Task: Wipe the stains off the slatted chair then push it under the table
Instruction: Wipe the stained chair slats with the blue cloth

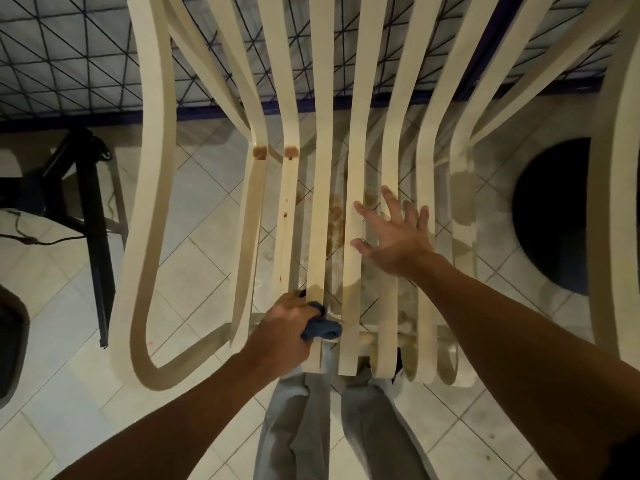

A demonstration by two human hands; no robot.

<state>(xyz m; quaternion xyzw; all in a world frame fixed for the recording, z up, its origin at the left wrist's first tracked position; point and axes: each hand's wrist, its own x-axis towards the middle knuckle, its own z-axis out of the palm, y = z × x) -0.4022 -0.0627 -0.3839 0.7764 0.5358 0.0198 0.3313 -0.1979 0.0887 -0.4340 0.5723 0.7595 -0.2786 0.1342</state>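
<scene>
Chair stiff, light, we judge | left hand grips blue cloth | right hand splayed flat on slats beyond.

The slatted chair looks like smooth cream plastic with a dull sheen, marked by brownish stains. The blue cloth is soft, matt fabric. The floor tiles appear glazed and slightly glossy.
</scene>
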